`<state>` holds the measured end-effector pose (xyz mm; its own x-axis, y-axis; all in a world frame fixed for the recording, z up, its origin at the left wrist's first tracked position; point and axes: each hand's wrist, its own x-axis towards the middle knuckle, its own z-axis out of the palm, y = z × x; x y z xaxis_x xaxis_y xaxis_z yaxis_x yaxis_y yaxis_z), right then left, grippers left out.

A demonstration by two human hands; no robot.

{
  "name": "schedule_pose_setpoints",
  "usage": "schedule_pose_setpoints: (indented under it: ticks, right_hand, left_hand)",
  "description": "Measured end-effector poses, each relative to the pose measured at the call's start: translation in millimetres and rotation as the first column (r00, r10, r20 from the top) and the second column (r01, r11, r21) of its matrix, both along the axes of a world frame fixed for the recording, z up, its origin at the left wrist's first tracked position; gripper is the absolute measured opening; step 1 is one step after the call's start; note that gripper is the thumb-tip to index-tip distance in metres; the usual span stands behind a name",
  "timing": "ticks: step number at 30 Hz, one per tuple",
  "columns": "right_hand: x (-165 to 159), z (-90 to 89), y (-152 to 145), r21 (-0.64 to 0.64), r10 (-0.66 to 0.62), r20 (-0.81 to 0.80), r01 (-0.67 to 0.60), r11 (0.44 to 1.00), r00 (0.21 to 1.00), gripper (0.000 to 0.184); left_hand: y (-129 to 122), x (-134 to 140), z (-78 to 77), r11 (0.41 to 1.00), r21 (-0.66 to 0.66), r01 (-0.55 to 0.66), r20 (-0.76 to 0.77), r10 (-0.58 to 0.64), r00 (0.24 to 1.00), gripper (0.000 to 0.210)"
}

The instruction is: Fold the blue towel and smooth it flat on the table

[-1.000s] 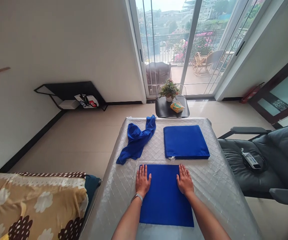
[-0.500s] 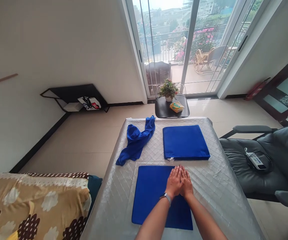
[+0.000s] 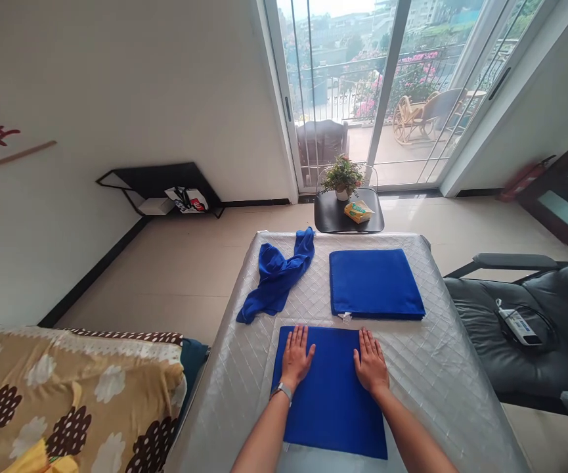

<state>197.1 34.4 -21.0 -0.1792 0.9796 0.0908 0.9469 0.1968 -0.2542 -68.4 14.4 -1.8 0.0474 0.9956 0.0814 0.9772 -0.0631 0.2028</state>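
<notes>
A blue folded cloth (image 3: 335,394) lies flat on the silvery quilted table cover (image 3: 234,387) in front of me. On its far left corner rests my left hand (image 3: 297,358), palm down with the fingers stretched out and a watch at the wrist. My right hand (image 3: 371,361) lies flat on the far right edge, fingers extended and thumb apart. Just beyond is a neat stack of folded blue cloths (image 3: 376,282) with a small white tag at its near edge. A crumpled blue cloth (image 3: 278,276) sits at the far left of the table.
Behind the table a black chair (image 3: 326,217) bears a potted plant (image 3: 343,177) and a yellow packet (image 3: 358,211). A dark armchair (image 3: 480,348) with a power strip (image 3: 520,326) stands right. At left are a bed with a patterned cover (image 3: 77,387) and a black shelf (image 3: 165,177).
My hands were together at the cloth's far right corner. The left hand has moved across to the far left corner; the right stays near the right edge. The view has shifted slightly left.
</notes>
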Motion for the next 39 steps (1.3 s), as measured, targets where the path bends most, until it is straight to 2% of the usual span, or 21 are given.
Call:
schedule_pose_setpoints:
  ticks: [3,6,21,26,32,39]
  right_hand:
    - [0,-0.6,0,-0.007,-0.004,0.003,0.004,1.0,1.0,0.067]
    - [1,-0.6,0,-0.008,-0.001,0.015,0.001,1.0,1.0,0.066]
    - [1,-2.4,0,0.003,0.0,0.069,0.0,1.0,0.998,0.063]
    - [1,4.4,0,-0.019,0.012,0.104,-0.01,1.0,0.994,0.062]
    - [1,12.8,-22,0.017,-0.011,0.114,0.009,1.0,0.993,0.061]
    - [1,1.4,-40,-0.055,-0.017,0.078,0.022,0.998,0.997,0.062]
  left_hand:
    - [-3,-27,-1.7,0.998,0.016,-0.058,-0.02,0.058,0.998,0.066]
    - [-4,-37,-2.6,0.997,0.026,-0.074,-0.023,0.074,0.997,0.068]
    - [-3,-32,-7.1,0.994,0.048,-0.095,0.036,0.094,0.995,0.068]
    - [-3,-32,-7.7,0.993,0.063,-0.098,0.043,0.095,0.995,0.066]
    - [-4,-31,-10.1,0.993,0.077,-0.091,0.017,0.09,0.996,0.067]
    - [-3,-37,-15.0,0.995,0.061,-0.084,-0.014,0.085,0.996,0.067]
